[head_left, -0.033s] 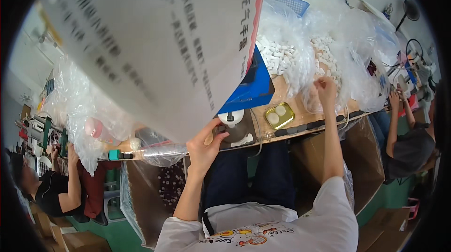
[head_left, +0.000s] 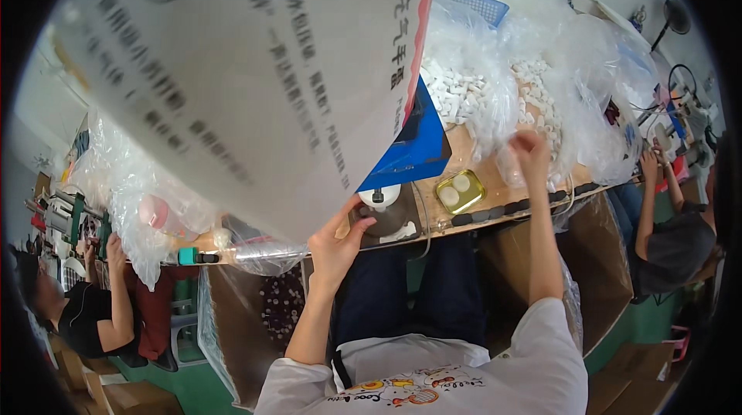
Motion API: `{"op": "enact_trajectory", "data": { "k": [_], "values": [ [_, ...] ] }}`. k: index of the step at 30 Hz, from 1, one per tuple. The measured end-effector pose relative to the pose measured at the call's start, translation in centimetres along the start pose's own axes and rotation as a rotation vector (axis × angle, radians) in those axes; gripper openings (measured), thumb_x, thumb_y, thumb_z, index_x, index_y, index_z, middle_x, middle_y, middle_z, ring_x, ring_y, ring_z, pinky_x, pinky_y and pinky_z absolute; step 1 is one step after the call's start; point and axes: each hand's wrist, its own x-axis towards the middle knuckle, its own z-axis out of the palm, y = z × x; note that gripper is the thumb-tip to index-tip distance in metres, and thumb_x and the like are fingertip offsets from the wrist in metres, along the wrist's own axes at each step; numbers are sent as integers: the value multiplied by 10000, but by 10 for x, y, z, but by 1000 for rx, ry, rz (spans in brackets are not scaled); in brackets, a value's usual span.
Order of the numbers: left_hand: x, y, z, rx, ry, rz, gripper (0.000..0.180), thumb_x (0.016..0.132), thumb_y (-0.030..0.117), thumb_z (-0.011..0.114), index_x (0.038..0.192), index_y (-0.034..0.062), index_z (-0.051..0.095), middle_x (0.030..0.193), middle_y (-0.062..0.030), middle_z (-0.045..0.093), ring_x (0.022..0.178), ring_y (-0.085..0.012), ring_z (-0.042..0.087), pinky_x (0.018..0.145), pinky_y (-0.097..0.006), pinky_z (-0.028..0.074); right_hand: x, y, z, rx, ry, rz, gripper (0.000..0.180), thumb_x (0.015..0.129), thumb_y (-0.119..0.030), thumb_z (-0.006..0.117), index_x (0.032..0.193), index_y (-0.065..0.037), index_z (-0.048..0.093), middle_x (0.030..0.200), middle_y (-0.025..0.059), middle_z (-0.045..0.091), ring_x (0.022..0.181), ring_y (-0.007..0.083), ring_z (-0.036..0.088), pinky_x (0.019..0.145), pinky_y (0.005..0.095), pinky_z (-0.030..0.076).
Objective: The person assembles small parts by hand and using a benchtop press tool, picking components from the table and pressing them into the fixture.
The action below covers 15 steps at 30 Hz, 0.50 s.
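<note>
My left hand (head_left: 334, 249) is at the bench edge beside a white and dark machine part (head_left: 379, 197) on a dark plate (head_left: 396, 222). Its thumb and forefinger curve together around a small dark spot; what they grip there is unclear. Farther right, my right hand (head_left: 530, 156) hovers by a clear plastic bag (head_left: 495, 117), its fingers bent together and somewhat blurred. Anything in that pinch is too small to name. Close to it lie many small white pieces (head_left: 541, 110). Between my hands stands a yellow-rimmed tin (head_left: 461, 191) with pale round discs inside.
A large printed sheet (head_left: 270, 90) hangs close, hiding much of the upper left. Behind it shows a blue machine body (head_left: 417, 152). A blue basket (head_left: 471, 5) sits at the back. Cardboard boxes (head_left: 595, 260) stand under the bench. Co-workers sit on both sides.
My right hand has shifted slightly left and toward me. The hanging sheet has moved a little in view. My left hand stays nearly in place.
</note>
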Motion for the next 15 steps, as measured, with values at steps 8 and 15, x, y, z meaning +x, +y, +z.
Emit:
{"op": "enact_trajectory", "data": {
  "k": [8, 15],
  "values": [
    [10, -11, 18, -95, -52, -134, 312, 785, 98, 840, 1074, 38, 738, 967, -102, 758, 879, -171, 702, 827, -294, 532, -82, -89, 26, -263, -341, -431, 74, 730, 12, 720, 796, -14, 699, 947, 109, 648, 954, 321, 609, 841, 411, 476],
    [12, 4, 25, 50, -136, 93, 263, 729, 48, 837, 978, 22, 756, 960, -109, 745, 852, -230, 704, 759, -319, 536, -92, -93, 31, -83, -123, -321, 78, 798, 9, 711, 873, -7, 696, 1004, 109, 683, 963, 326, 617, 843, 412, 487]
  ]
}}
